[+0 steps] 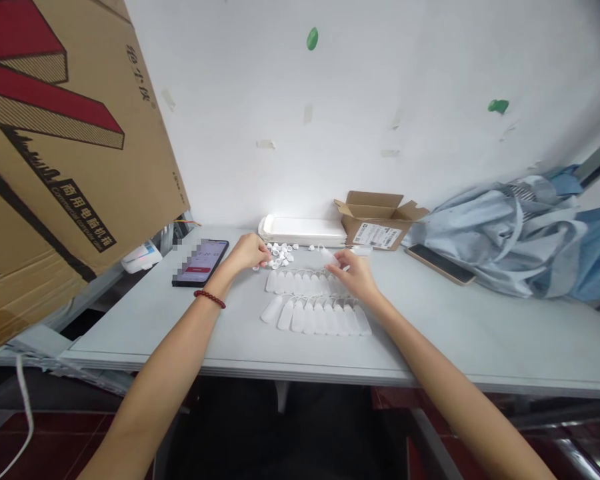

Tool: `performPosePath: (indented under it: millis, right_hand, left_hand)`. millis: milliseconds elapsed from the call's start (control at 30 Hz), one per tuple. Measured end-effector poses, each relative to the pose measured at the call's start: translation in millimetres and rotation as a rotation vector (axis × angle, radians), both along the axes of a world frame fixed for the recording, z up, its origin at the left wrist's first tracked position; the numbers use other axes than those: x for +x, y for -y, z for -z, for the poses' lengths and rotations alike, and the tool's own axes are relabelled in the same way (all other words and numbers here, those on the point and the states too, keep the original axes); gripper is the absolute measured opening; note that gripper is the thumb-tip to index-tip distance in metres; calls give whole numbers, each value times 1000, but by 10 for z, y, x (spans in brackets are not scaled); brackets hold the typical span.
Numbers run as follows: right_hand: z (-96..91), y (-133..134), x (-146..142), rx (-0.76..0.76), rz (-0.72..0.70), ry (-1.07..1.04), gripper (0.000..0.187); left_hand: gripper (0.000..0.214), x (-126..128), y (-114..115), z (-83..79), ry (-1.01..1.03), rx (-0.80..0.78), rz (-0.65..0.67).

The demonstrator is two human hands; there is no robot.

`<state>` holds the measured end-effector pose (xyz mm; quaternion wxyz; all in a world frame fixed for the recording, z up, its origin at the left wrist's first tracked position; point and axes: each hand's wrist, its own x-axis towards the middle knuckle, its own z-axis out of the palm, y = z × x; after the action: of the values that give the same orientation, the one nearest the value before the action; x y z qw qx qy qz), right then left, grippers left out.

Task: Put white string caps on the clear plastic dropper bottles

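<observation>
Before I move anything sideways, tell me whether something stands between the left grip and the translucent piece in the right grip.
Yes: the small white caps lie scattered on the table between the left grip and the translucent piece in the right grip. Nothing taller shows there.

Translucent bottles (pixel 325 321) in rows, heaped caps (pixel 283 253)

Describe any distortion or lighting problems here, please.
Head view: the large carton and forearms look stretched toward the edges; head view: deep shadow under the desk; head view: blocky pixelation covers part of the left phone; head view: pale translucent pieces stand out weakly.
</observation>
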<state>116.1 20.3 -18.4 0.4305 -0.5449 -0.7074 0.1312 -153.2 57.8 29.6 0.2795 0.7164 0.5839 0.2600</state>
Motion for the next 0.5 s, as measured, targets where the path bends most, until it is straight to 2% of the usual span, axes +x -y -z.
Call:
performPosePath:
  millis: [67, 100, 167, 233, 367, 500]
  right_hand:
    - [16, 7, -6, 14, -11, 31, 22]
    - [21, 14, -11, 23, -15, 48, 22]
    - [22, 36, -26, 41, -17, 91, 22]
    - [14, 65, -48, 61, -11, 145, 21]
    - [-7, 111, -94, 94, -10, 213, 22]
    - [-9, 120, -96, 119, -21, 233, 21]
  left_hand:
    - [8, 88, 47, -26, 100, 38, -7]
    - [11, 150, 78, -32, 213, 47, -7]
    - [16, 289, 149, -25, 436, 28, 32]
    - [17, 420, 218, -2, 574, -12, 65]
    - [20, 564, 300, 55, 706, -89, 122]
    - [23, 590, 318, 96, 801, -157, 105]
